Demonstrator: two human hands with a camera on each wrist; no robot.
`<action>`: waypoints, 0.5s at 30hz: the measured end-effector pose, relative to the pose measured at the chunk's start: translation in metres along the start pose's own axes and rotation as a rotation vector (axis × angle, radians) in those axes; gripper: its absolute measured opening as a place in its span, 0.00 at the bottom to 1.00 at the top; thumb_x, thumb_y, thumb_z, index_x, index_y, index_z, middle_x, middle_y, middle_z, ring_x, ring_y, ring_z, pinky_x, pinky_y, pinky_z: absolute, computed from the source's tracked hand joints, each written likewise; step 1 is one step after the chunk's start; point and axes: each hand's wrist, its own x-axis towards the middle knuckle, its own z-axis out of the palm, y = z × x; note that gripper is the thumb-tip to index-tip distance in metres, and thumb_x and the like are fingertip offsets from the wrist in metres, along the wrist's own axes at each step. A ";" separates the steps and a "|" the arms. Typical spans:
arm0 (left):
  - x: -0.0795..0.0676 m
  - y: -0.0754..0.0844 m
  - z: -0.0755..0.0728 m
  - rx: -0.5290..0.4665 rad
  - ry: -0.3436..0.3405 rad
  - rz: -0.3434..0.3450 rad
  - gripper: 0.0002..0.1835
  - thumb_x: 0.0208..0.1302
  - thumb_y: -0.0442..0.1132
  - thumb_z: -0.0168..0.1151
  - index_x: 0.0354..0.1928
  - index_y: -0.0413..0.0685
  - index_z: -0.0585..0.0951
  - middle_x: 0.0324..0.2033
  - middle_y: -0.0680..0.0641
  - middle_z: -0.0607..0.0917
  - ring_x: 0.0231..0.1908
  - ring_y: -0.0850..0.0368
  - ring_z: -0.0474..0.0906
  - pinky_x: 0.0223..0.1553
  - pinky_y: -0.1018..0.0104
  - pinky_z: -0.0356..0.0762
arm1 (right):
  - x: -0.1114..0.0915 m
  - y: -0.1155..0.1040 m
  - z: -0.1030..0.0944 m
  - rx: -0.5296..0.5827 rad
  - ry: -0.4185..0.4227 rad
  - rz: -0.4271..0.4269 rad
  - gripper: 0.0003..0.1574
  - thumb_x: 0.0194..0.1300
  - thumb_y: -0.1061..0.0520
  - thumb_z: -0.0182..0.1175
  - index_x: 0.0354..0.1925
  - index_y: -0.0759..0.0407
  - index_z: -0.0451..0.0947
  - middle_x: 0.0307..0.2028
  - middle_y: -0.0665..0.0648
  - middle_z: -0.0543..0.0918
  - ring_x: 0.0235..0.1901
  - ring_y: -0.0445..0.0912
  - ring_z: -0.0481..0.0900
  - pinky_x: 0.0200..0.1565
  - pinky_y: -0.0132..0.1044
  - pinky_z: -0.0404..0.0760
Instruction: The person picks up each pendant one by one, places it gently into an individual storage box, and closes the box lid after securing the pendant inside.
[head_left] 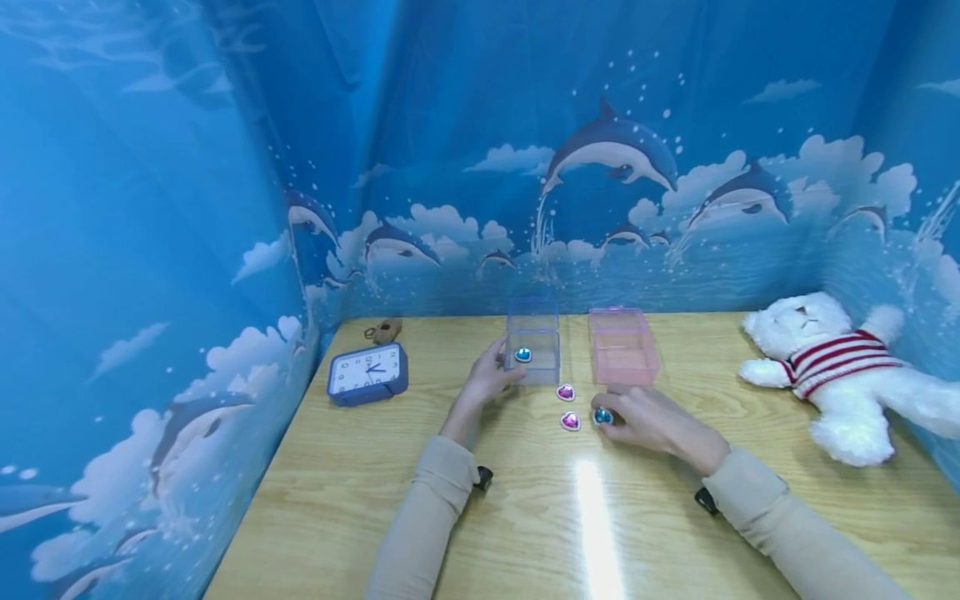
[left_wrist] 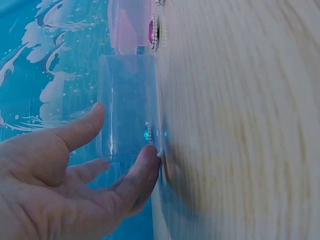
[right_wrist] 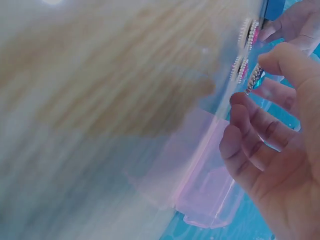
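My right hand (head_left: 637, 414) pinches a blue heart-shaped gem (right_wrist: 255, 79) with a beaded silver rim between thumb and fingertips, low over the table. To its left lie two pink heart gems, one pink gem (head_left: 566, 392) nearer the boxes and the other pink gem (head_left: 571, 421) closer to me. My left hand (head_left: 489, 377) is at the left side of a clear blue box (head_left: 546, 367), its fingers loosely spread and the fingertips right at the wall. Inside that box sits another blue heart gem (head_left: 522, 355). A clear pink box (head_left: 625, 354) with its lid up stands to the right.
A blue clock (head_left: 367, 373) stands on the left of the wooden table (head_left: 337, 500), with a small brown trinket (head_left: 387, 331) behind it. On the right lies a white teddy bear (head_left: 847, 367) in a striped sweater. Dolphin-printed curtain (head_left: 450, 167) surrounds the table's back and sides.
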 end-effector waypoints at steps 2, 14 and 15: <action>0.000 0.000 0.000 0.007 0.001 0.002 0.45 0.69 0.36 0.71 0.83 0.59 0.60 0.59 0.37 0.79 0.56 0.42 0.80 0.57 0.50 0.88 | 0.001 -0.001 -0.001 0.027 -0.001 0.005 0.14 0.64 0.60 0.69 0.49 0.57 0.86 0.37 0.51 0.85 0.23 0.29 0.67 0.26 0.22 0.75; -0.001 0.000 -0.002 0.003 -0.016 -0.015 0.46 0.70 0.38 0.70 0.84 0.62 0.58 0.62 0.36 0.78 0.61 0.39 0.79 0.62 0.44 0.85 | 0.015 -0.014 -0.008 0.114 0.036 0.057 0.22 0.64 0.59 0.68 0.56 0.60 0.82 0.53 0.61 0.87 0.42 0.48 0.89 0.44 0.38 0.92; -0.001 0.000 -0.002 0.003 -0.015 -0.012 0.46 0.70 0.38 0.70 0.84 0.62 0.58 0.62 0.36 0.78 0.61 0.38 0.79 0.63 0.44 0.84 | 0.018 -0.014 -0.009 0.110 0.047 0.050 0.22 0.64 0.58 0.69 0.56 0.60 0.82 0.52 0.61 0.87 0.42 0.48 0.89 0.44 0.38 0.91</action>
